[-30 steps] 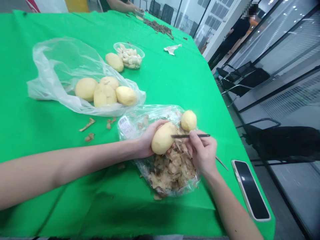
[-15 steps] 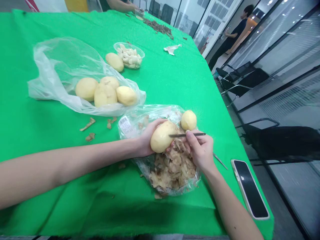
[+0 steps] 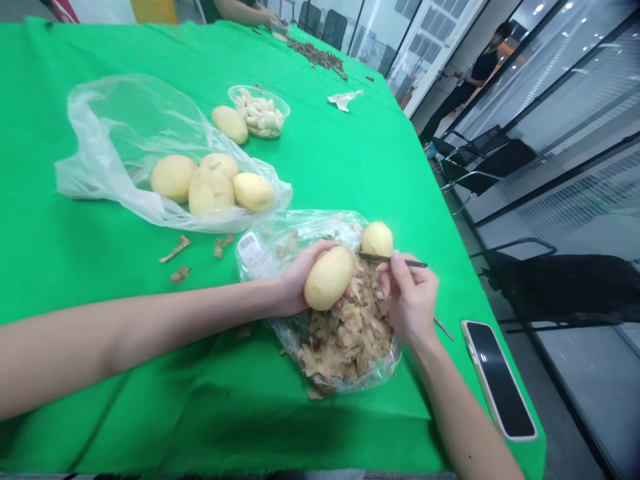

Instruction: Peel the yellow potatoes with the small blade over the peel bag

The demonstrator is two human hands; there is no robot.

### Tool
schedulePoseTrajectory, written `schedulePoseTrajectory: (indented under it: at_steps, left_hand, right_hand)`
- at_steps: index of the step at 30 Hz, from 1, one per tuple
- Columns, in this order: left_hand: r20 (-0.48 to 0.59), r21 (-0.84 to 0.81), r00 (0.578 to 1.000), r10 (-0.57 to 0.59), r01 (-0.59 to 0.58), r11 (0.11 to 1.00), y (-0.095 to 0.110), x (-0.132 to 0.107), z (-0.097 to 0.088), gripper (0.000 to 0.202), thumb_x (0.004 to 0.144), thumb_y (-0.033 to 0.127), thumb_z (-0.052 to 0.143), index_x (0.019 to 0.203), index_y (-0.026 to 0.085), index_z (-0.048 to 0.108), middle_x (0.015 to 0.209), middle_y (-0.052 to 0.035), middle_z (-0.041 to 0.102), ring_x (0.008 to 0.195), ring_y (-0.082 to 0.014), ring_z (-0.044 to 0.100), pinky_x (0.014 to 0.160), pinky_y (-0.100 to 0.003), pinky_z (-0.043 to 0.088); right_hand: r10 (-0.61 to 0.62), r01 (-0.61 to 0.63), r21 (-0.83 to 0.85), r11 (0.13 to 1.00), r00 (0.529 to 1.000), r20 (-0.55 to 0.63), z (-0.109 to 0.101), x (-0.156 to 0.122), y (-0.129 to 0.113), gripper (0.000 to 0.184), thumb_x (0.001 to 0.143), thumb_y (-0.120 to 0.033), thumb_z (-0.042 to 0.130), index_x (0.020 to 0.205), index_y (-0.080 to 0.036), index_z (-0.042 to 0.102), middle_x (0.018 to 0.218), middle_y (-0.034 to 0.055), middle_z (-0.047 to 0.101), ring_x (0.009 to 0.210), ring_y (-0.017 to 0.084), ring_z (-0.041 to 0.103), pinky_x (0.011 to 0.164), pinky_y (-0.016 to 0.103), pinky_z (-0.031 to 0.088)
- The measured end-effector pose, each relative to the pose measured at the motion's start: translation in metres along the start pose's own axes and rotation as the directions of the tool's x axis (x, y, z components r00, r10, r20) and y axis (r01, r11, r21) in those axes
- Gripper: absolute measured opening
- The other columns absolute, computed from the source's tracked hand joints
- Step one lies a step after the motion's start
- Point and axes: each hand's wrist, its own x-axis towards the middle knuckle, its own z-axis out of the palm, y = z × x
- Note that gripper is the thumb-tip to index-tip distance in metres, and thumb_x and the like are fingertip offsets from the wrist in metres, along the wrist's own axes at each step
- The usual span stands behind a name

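Note:
My left hand (image 3: 306,280) grips a peeled yellow potato (image 3: 329,278), which rests over a clear plastic bag (image 3: 265,257) heaped with brown peelings (image 3: 345,343). My right hand (image 3: 410,297) pinches a slim dark peeling knife (image 3: 393,260), whose tip is just above the potato's far end. A second peeled potato (image 3: 377,240) lies on the bag beyond my fingers. Farther left, a crumpled plastic bag (image 3: 110,153) holds several peeled potatoes (image 3: 210,190).
The green-covered table (image 3: 150,413) ends at the right, above chairs. A phone (image 3: 499,380) and a thin metal rod (image 3: 444,328) lie near that edge. Farther off are a potato (image 3: 229,125), a clear tub of pale pieces (image 3: 259,113), a brown peel heap (image 3: 317,55) and a co-worker's arm (image 3: 240,8).
My right hand has moved up and to the right, carrying the knife over the potato's far end. The held potato sits slightly more upright. The distant standing person has moved farther away.

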Motion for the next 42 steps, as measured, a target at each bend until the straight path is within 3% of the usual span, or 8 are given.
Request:
schedulePoseTrajectory:
  at_steps: [5, 11, 16, 18, 23, 27, 37, 42]
  left_hand:
    - [-0.111, -0.041, 0.994, 0.02, -0.025, 0.999, -0.004, 0.0, 0.006, 0.041, 0.093, 0.041, 0.04, 0.074, 0.014, 0.064, 0.062, -0.0061, 0.066, 0.05, -0.016, 0.06, 0.048, -0.026, 0.047]
    - [-0.073, -0.018, 0.997, 0.037, -0.038, 0.999, -0.006, -0.001, 0.008, 0.043, 0.096, 0.046, 0.041, 0.087, 0.012, 0.066, 0.069, -0.0093, 0.069, 0.056, -0.018, 0.064, 0.058, -0.029, 0.051]
    - [-0.058, 0.002, 0.996, 0.062, -0.062, 0.998, -0.007, -0.001, 0.007, 0.042, 0.098, 0.045, 0.042, 0.107, 0.01, 0.064, 0.068, -0.0067, 0.069, 0.057, -0.0173, 0.063, 0.059, -0.028, 0.05]
    - [-0.025, 0.003, 0.997, 0.078, -0.078, 0.997, -0.008, 0.0, 0.006, 0.044, 0.098, 0.045, 0.041, 0.109, 0.01, 0.064, 0.069, -0.0064, 0.069, 0.058, -0.0171, 0.063, 0.062, -0.029, 0.05]
    - [0.134, -0.034, 0.986, 0.1, -0.097, 0.995, -0.009, 0.004, -0.003, 0.049, 0.098, 0.049, 0.038, 0.115, 0.01, 0.062, 0.083, -0.0106, 0.071, 0.074, -0.0216, 0.066, 0.078, -0.038, 0.053]
    - [0.223, -0.07, 0.967, 0.122, -0.108, 0.992, -0.01, 0.005, -0.008, 0.039, 0.094, 0.037, 0.044, 0.116, 0.009, 0.061, 0.089, -0.0118, 0.072, 0.08, -0.0234, 0.067, 0.08, -0.041, 0.053]
    - [-0.016, -0.067, 0.998, 0.065, -0.066, 0.996, -0.004, 0.0, -0.001, 0.03, 0.093, 0.037, 0.05, 0.092, 0.012, 0.066, 0.076, -0.0057, 0.069, 0.062, -0.0154, 0.063, 0.053, -0.025, 0.046]
    - [-0.02, -0.06, 0.999, 0.048, -0.05, 0.997, -0.003, -0.001, -0.001, 0.034, 0.093, 0.039, 0.047, 0.09, 0.011, 0.066, 0.078, -0.0079, 0.067, 0.062, -0.0174, 0.063, 0.047, -0.026, 0.045]
  right_hand:
    - [-0.1, 0.135, -0.08, 0.988, 0.934, 0.342, 0.002, -0.008, -0.014, 0.027, 0.089, -0.028, 0.062, 0.066, -0.019, 0.071, 0.048, -0.0027, 0.058, 0.037, 0.008, 0.045, 0.038, 0.023, 0.032]
    - [-0.178, 0.183, -0.225, 0.957, 0.983, 0.042, 0.003, -0.004, -0.02, 0.02, 0.086, -0.019, 0.063, 0.067, -0.019, 0.068, 0.048, -0.0053, 0.055, 0.041, 0.007, 0.046, 0.04, 0.02, 0.034]
    - [-0.209, 0.259, -0.172, 0.95, 0.942, 0.264, 0.002, -0.004, -0.021, 0.018, 0.085, -0.016, 0.064, 0.068, -0.019, 0.069, 0.051, -0.005, 0.061, 0.04, 0.007, 0.049, 0.039, 0.02, 0.034]
    - [-0.216, 0.267, -0.243, 0.933, 0.952, 0.216, 0.003, -0.005, -0.021, 0.015, 0.084, -0.016, 0.065, 0.069, -0.018, 0.07, 0.055, -0.0034, 0.064, 0.045, 0.008, 0.053, 0.043, 0.021, 0.037]
    - [-0.135, 0.116, -0.19, 0.975, 0.987, -0.088, 0.005, -0.001, -0.013, 0.024, 0.088, -0.025, 0.063, 0.065, -0.019, 0.065, 0.052, -0.0043, 0.057, 0.045, 0.009, 0.049, 0.046, 0.023, 0.037]
    - [0.078, -0.072, 0.071, 0.995, 0.994, -0.078, 0.005, 0.005, -0.007, 0.04, 0.09, -0.036, 0.06, 0.055, -0.018, 0.063, 0.049, -0.0022, 0.053, 0.047, 0.011, 0.049, 0.05, 0.024, 0.038]
    - [0.229, -0.239, 0.13, 0.962, 0.969, 0.092, 0.006, 0.008, -0.008, 0.047, 0.081, -0.051, 0.066, 0.048, -0.019, 0.058, 0.044, -0.0016, 0.05, 0.043, 0.011, 0.044, 0.045, 0.025, 0.037]
    - [0.026, -0.036, -0.076, 0.996, 0.991, -0.133, 0.003, 0.007, -0.002, 0.04, 0.089, -0.043, 0.061, 0.058, -0.017, 0.063, 0.056, -0.0001, 0.058, 0.05, 0.011, 0.051, 0.049, 0.025, 0.04]
